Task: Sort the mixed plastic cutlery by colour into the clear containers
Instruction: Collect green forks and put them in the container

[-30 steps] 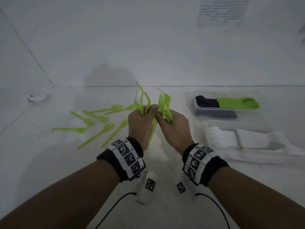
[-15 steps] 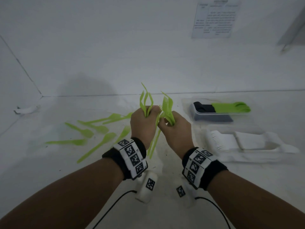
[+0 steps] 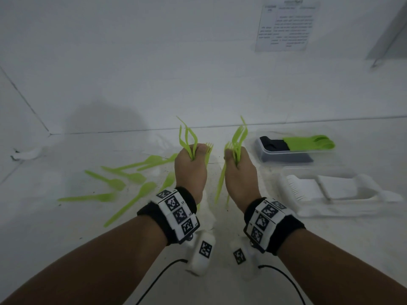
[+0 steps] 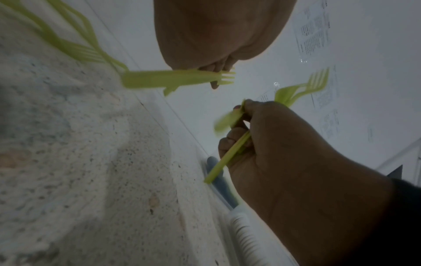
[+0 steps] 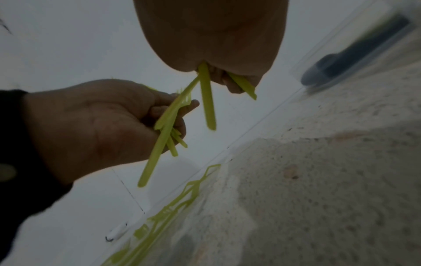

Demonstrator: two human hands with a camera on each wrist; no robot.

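Both forearms reach forward from the 6 o'clock edge of the head view, wrists banded with black cuffs and marker tags, fists raised side by side above the white table (image 3: 220, 106) with a clear gap between them. The left hand (image 3: 191, 170) is curled tight around a bundle of green knives (image 3: 187, 137), blades fanning up toward 12 o'clock, with one fork head poking out by the thumb. The right hand (image 3: 240, 172) is likewise clenched on a bunch of green forks (image 3: 239, 135), tines up and handles hanging down past the palm toward 6 o'clock.

Loose green spoons (image 3: 123, 183) lie scattered on the table at 9 o'clock of the left hand. At 2 o'clock of the right hand a clear container (image 3: 286, 156) holds black and green cutlery; nearer, at 3 o'clock, a second clear container (image 3: 312, 213) holds white cutlery (image 3: 330, 188). A printed sheet (image 3: 286, 25) hangs on the wall at 1 o'clock.
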